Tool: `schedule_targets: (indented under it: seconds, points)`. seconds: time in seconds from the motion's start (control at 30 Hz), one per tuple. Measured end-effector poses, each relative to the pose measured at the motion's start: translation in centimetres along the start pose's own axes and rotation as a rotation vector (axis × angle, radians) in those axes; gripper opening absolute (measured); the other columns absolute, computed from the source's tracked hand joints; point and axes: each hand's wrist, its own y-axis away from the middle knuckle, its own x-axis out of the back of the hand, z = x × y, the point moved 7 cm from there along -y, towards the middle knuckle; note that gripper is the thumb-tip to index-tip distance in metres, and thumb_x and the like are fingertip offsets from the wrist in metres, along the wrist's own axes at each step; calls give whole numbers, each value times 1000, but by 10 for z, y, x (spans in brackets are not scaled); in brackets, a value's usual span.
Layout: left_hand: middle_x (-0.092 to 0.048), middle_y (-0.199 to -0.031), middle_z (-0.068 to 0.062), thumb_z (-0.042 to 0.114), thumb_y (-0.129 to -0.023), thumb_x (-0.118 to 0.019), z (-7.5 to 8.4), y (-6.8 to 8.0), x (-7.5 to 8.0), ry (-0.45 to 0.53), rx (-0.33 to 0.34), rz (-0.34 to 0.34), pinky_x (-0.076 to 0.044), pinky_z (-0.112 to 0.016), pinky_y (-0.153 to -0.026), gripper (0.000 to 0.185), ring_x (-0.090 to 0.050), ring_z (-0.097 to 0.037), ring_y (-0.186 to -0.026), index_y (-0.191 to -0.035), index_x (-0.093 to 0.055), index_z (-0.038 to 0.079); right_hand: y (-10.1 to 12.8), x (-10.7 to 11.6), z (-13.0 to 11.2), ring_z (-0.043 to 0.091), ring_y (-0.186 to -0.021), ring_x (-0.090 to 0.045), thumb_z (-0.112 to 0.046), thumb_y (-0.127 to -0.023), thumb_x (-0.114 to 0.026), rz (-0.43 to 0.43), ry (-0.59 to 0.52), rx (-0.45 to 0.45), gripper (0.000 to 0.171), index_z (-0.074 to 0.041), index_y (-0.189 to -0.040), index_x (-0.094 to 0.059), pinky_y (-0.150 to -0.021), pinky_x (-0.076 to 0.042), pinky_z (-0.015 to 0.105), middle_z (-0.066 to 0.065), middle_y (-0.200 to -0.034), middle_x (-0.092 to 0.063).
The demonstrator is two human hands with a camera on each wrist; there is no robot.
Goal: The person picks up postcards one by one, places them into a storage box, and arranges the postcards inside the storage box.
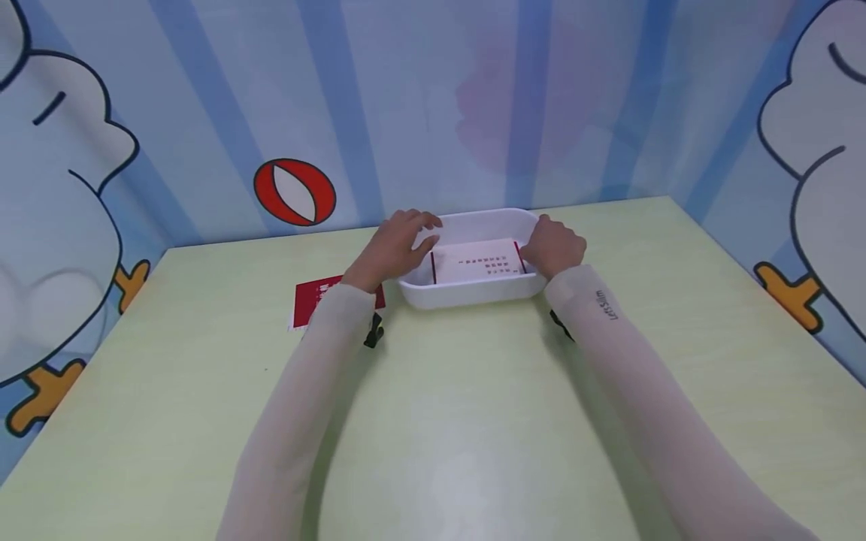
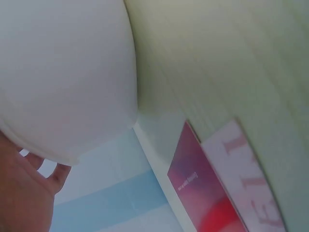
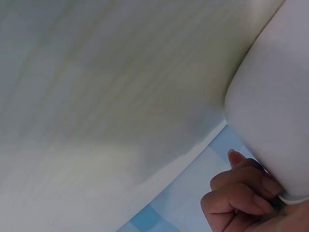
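A white plastic tray [image 1: 473, 293] with rounded corners stands near the far edge of the table. Inside it lies a white card [image 1: 473, 264] with red print and a dark red stripe at each end. My left hand [image 1: 399, 248] grips the tray's left end, its fingers [image 2: 59, 178] at the rim in the left wrist view. At the opposite end my right hand [image 1: 553, 246] holds the rim with curled fingers [image 3: 236, 199]. Left of the tray, partly hidden by my left forearm, lies a red card [image 1: 313, 295] with a white one [image 2: 244, 176] beside it.
A pale yellow-green table [image 1: 487, 421] carries everything. Behind it rises a blue striped backdrop [image 1: 419, 98] with a printed red-and-white ball [image 1: 295, 191]. Side panels with cartoon drawings [image 1: 822, 150] border the table left and right.
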Motion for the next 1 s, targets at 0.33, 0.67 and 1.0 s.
schedule_targets:
  seconds: [0.33,0.67,1.0]
  points:
    - [-56,-141,-6,31,-101,-56,-23,14,5,2,122,105,-37,-52,-111,36,-46,-27,-129,-134,-57,18,3,-6,2,36,-108,-65,-28,-93,-61,-11,4,-1,51,2,-132,-49,-101,-48,54,22,-123,-64]
    - [-54,-141,-8,31,-101,-55,-38,27,11,2,178,125,-36,-55,-109,40,-45,-29,-131,-138,-52,18,3,-9,2,36,-108,-65,-29,-93,-61,-8,3,-3,52,2,-132,-48,-100,-49,54,22,-124,-65]
    - [-56,-137,-11,23,-99,-59,-65,48,16,-45,231,87,-36,-58,-107,41,-48,-31,-126,-138,-50,14,1,-11,0,34,-102,-67,-29,-92,-61,10,13,0,48,2,-128,-51,-97,-51,53,21,-118,-67]
